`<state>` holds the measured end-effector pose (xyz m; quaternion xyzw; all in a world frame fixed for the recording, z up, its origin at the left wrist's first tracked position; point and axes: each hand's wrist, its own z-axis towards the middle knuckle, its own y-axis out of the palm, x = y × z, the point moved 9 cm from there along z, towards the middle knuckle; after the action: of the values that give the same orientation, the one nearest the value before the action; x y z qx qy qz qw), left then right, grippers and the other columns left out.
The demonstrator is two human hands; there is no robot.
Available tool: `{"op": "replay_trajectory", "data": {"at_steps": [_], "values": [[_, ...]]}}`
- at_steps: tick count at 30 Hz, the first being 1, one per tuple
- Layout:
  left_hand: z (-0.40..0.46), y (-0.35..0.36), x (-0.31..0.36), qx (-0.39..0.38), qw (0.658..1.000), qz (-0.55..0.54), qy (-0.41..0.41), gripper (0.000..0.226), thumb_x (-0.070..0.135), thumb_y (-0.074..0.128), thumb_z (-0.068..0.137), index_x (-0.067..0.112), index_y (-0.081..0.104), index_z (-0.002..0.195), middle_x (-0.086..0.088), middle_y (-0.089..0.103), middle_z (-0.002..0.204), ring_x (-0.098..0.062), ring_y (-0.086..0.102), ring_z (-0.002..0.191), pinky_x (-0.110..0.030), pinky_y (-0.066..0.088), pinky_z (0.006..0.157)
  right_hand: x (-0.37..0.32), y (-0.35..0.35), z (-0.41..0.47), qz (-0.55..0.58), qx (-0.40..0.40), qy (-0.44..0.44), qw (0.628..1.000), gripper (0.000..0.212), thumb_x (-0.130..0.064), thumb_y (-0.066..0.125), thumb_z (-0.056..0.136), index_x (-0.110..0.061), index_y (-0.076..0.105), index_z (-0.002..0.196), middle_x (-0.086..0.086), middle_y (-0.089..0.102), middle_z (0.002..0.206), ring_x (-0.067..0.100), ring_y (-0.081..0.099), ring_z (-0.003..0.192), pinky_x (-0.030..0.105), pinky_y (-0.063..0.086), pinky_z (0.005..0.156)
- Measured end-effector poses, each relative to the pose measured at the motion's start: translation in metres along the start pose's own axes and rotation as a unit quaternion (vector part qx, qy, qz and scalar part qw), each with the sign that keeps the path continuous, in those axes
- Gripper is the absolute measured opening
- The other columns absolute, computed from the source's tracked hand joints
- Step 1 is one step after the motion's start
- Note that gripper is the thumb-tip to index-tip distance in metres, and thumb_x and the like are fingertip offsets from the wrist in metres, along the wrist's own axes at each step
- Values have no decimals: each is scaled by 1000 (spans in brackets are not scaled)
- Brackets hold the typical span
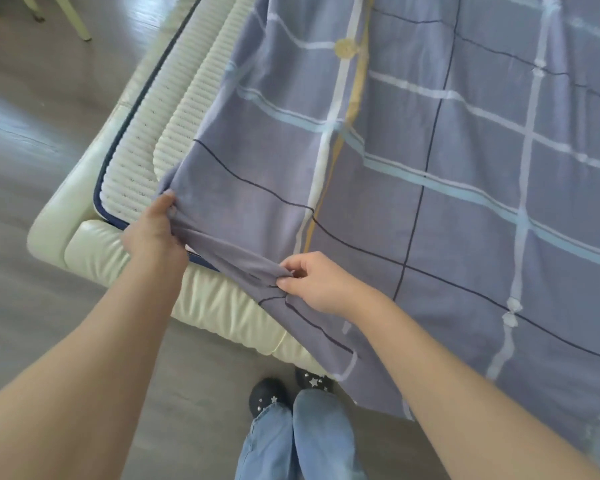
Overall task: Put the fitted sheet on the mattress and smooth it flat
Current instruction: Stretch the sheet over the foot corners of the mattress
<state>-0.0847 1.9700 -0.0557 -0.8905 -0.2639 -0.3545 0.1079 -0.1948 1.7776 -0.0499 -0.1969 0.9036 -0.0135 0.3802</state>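
Fitted sheet point(447, 202) is light, limp: left hand point(153, 233) and right hand point(317, 284) both pinch its bunched, probably elasticated corner hem, the best hold for hooking the mattress point(142, 157).

Soft even daylight, no hard shadows. Pale glare on floor point(32, 109) at my left. Wide-angle bending at edges, slight blur.

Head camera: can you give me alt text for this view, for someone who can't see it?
Both hands grip the bunched edge of a blue-grey checked fitted sheet at a bed corner, left hand near the corner, right hand nearer the person. The white ribbed mattress corner is still uncovered, above a cream padded bed frame.
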Motion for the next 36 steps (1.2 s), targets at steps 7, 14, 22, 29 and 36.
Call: {"op": "replay_trajectory", "data": {"at_steps": [7, 14, 22, 29, 36], "values": [[-15, 17, 28, -105, 992, 15, 61, 28, 13, 58, 82, 15, 56, 54, 6, 57, 43, -6, 51, 39, -17, 44, 47, -37, -38, 17, -19, 141, -2, 990, 29, -34, 49, 92, -13, 62, 76, -1, 50, 73, 18, 47, 75, 30, 39, 72], [-29, 49, -23, -236, 952, 150, -128, 20, 27, 40, 95, 8, 43, 101, -7, 62, 45, -18, 63, 38, -20, 50, 39, -94, -35, 51, 30, 132, -34, 990, 31, -7, 61, 81, 7, 60, 109, 9, 62, 74, 17, 55, 65, 28, 46, 66], [13, 50, -33, -344, 916, 97, -184, 65, 36, 29, 98, 17, 73, 53, -1, 69, 55, -13, 68, 53, -20, 54, 51, -91, 56, 59, 151, -180, -18, 972, 22, 3, 59, 85, -14, 71, 91, -2, 68, 79, 5, 62, 73, 15, 51, 72], [95, 8, 45, -342, 918, 174, -103, 22, 18, 48, 93, 11, 64, 81, -2, 70, 71, -12, 68, 62, -20, 55, 54, -93, 111, 112, 85, -67, 84, 991, 15, -6, 58, 87, -16, 66, 94, 0, 57, 70, 9, 51, 62, 15, 42, 55], [180, -59, 151, -311, 933, 179, 6, 34, 18, 55, 90, 23, 45, 58, 11, 60, 52, -6, 57, 51, -22, 44, 53, -136, 156, 166, -15, 2, 103, 995, 14, -11, 50, 89, -13, 65, 89, 11, 72, 92, 14, 59, 73, 20, 44, 61]]}}
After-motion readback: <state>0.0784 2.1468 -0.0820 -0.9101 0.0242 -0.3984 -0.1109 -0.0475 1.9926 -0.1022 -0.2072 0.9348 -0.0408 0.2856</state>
